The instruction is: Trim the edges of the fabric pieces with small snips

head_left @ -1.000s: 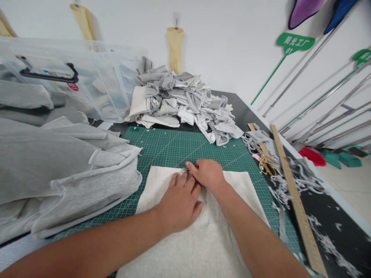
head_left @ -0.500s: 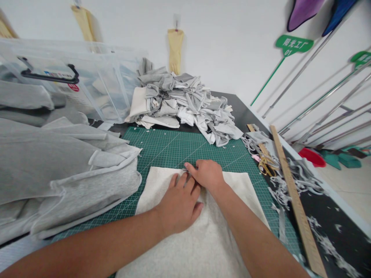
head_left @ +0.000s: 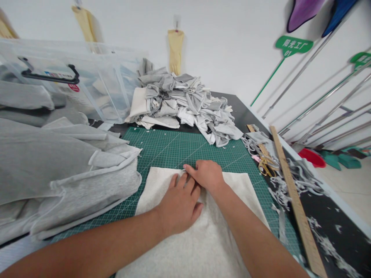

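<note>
A cream fabric piece [head_left: 197, 235] lies flat on the green cutting mat [head_left: 174, 148]. My left hand [head_left: 179, 202] rests palm down on the fabric, fingers spread toward its far edge. My right hand [head_left: 207, 174] sits just beyond it at the fabric's far edge, fingers closed around a thin metal tool [head_left: 184, 170] whose tip shows at the fingertips. What the tool is cannot be made out; most of it is hidden by the hand.
Folded grey fabric [head_left: 58, 170] is stacked at the left, a clear plastic bin [head_left: 87, 81] behind it. A heap of grey and white cloth pieces [head_left: 185, 102] lies at the mat's far side. A wooden ruler [head_left: 295, 197], scissors [head_left: 265, 164] and fabric scraps [head_left: 298, 177] lie at the right.
My right hand has slid slightly to the left along the fabric's far edge. The left hand stays in place.
</note>
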### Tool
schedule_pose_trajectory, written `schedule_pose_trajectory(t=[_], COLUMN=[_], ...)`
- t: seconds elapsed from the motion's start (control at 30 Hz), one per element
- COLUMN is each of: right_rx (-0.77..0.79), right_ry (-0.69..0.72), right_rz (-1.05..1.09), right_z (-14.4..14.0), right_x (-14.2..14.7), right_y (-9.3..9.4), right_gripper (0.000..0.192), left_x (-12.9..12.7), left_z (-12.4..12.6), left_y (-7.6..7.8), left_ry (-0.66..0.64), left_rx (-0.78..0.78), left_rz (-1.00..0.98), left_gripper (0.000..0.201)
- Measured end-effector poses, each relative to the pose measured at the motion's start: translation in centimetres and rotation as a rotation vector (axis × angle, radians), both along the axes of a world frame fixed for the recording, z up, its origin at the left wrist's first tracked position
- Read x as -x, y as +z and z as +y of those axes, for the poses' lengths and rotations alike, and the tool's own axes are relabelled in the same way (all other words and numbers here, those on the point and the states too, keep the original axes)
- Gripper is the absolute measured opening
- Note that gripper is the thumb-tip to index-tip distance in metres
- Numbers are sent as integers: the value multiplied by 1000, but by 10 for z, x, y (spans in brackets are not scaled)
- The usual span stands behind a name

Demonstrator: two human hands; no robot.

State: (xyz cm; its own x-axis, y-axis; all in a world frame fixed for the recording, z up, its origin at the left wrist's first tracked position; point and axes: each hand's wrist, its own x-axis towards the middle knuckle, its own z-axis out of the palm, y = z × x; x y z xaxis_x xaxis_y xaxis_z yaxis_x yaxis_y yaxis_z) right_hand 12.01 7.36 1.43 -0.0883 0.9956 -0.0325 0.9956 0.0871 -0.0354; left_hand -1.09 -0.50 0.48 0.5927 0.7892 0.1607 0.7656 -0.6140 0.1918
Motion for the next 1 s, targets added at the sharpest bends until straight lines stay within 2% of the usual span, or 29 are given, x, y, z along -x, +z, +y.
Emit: schedule_pose_trajectory(t=[0.27, 1.0], right_rx=[12, -14], right_ry=[-5, -11], right_rz=[-7, 68], right_z=[0, 3], right_x=[0, -4], right_y=[1, -2], right_gripper=[62, 67], left_x=[0, 1], left_z=[0, 0], left_y=[0, -1], left_ry=[1, -4], left_rx=[0, 12], left_rz=[3, 5], left_gripper=[48, 49])
